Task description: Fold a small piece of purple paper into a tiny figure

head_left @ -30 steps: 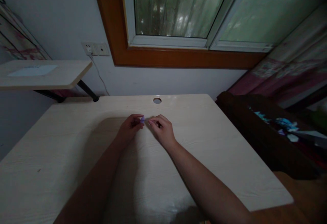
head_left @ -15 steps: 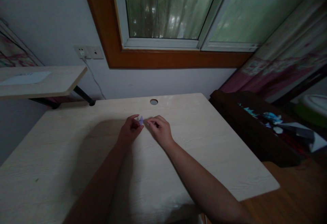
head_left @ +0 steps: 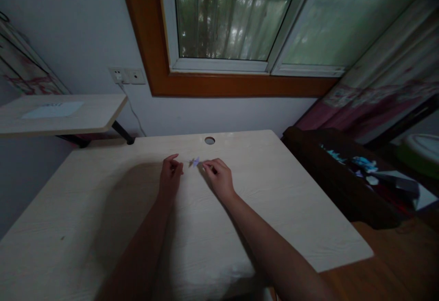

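A tiny purple folded paper piece (head_left: 195, 162) sits just above the pale wooden desk (head_left: 103, 209), between my two hands. My right hand (head_left: 218, 177) has its fingers curled and pinched together at the piece's right end. My left hand (head_left: 170, 176) is a short way to the left of the piece, not touching it. Its fingers are loosely apart, the index finger is raised, and it holds nothing. Both forearms reach in from the bottom of the view.
A round cable hole (head_left: 209, 140) lies near the desk's far edge. A second desk (head_left: 68, 113) with a white sheet stands at the left, below a wall socket (head_left: 127, 76). A dark wooden box (head_left: 343, 177) of coloured paper bits is at the right. A window is behind.
My left hand has let go of the purple piece and drawn back to the left. My right hand stays at the piece. The camera shifted slightly.
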Demonstrator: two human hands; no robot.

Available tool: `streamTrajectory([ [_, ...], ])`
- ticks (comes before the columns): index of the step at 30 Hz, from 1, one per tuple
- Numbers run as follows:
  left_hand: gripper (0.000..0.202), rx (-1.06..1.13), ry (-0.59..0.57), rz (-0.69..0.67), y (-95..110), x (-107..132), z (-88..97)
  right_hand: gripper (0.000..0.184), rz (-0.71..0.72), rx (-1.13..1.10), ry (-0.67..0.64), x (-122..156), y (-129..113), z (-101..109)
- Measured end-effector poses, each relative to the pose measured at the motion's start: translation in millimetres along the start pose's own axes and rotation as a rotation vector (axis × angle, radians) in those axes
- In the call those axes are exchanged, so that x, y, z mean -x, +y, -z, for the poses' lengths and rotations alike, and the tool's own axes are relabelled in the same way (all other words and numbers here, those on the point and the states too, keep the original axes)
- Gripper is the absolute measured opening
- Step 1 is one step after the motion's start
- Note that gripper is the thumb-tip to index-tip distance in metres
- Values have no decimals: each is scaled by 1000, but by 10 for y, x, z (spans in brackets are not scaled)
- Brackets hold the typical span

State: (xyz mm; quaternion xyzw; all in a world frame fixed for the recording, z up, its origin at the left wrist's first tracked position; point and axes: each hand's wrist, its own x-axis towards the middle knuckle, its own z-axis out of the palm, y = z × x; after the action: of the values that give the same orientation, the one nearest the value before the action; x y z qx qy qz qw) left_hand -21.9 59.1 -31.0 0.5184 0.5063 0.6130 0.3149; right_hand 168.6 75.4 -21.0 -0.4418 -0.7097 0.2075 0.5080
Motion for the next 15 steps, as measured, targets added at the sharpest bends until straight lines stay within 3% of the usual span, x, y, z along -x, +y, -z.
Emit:
streamTrajectory([
  [5,28,82,73,44,-25,-32,-10,13,-8,43,28,5,2,-1],
  [11,27,90,82,67,-48,-43,-11,16,-51,119,74,19,45,-5],
  [15,28,98,74,77,-77,-50,-8,15,-51,184,81,56,116,118],
])
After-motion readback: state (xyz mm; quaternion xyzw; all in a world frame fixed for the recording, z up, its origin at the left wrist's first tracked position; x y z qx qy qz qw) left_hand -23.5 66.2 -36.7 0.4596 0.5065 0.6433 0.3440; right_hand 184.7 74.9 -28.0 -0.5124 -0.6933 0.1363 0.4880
